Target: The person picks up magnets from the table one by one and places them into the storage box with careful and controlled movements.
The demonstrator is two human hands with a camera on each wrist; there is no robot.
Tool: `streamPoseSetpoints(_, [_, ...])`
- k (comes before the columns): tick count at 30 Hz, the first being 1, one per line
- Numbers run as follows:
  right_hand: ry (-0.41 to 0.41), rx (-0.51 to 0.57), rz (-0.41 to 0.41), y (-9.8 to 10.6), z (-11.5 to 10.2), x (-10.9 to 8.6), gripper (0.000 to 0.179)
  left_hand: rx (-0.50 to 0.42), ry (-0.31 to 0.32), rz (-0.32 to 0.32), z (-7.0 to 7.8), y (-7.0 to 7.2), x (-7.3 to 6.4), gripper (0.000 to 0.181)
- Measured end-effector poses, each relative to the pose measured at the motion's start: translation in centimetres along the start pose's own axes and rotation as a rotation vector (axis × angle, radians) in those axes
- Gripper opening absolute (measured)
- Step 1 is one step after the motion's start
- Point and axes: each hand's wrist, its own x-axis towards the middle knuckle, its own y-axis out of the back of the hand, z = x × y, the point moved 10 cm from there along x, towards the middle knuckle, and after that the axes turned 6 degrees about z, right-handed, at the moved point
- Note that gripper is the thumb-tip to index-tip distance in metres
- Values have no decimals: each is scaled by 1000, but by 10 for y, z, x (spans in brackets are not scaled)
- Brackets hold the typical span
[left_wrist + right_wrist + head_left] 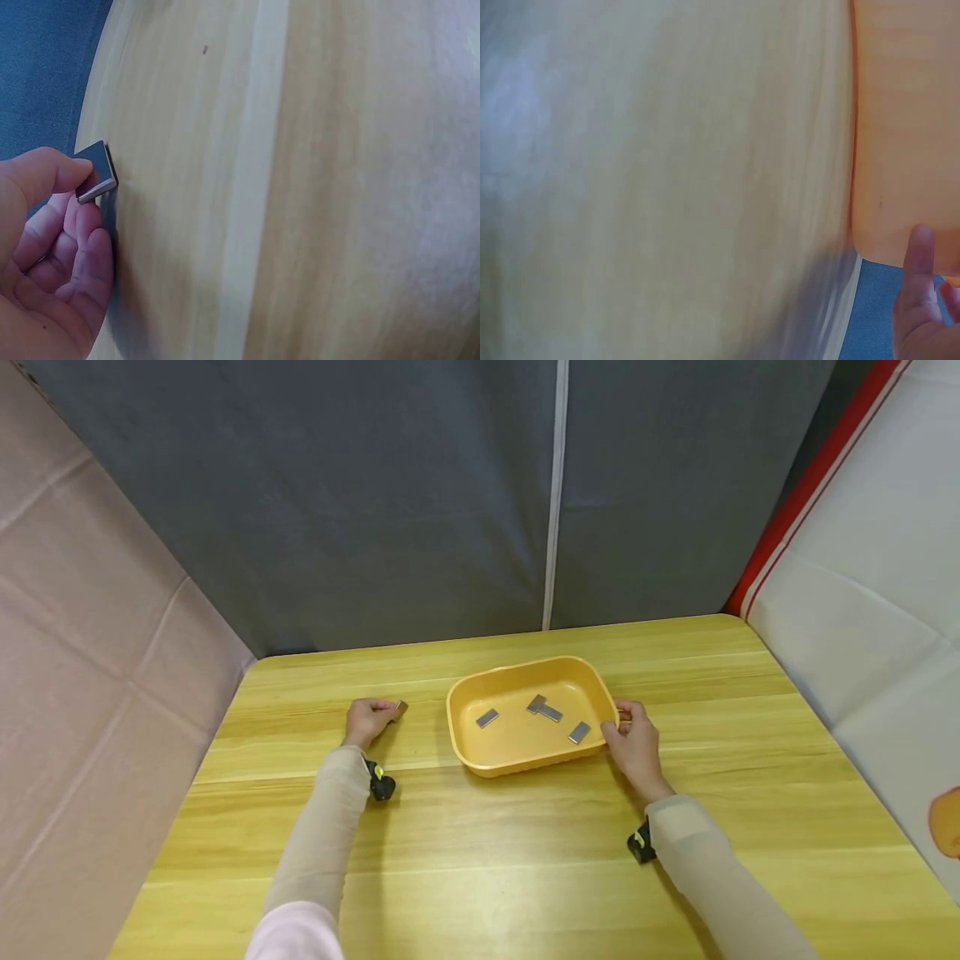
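Observation:
My left hand (366, 720) is left of a yellow plastic tray (480, 767), pinching a small flat silver metal block (401, 708) between thumb and fingers. Seen from the left wrist, the block (97, 171) is tilted close over the table, its shiny edge facing the camera. At the tray's right end, my right hand (636, 743) grips the rim, thumb on the near side and fingers round the end. In the right wrist view a digit (920, 255) lies against the tray's wall (900, 135). Several similar metal blocks (487, 718) lie scattered inside the tray, two of them overlapping.
The tray stands on a wood-grain table (480, 860). A dark grey curtain (375, 527) hangs behind the far edge, with pale cloth (90, 652) on the left and white cloth with a red border (885, 568) on the right. Black cameras (381, 783) sit on both wrists.

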Motion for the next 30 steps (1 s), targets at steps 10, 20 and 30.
streamPoseSetpoints(10, [2,2,1,0,-1,0,38,-30,-1,-39,0,-2,-2,23])
streamPoseSetpoints(20, [5,6,15,1,0,1,37,-182,21,-80,-1,-10,-1,26])
streamPoseSetpoints(30, [9,23,13,1,-3,-1,38,-277,-5,-147,9,-20,-12,30])
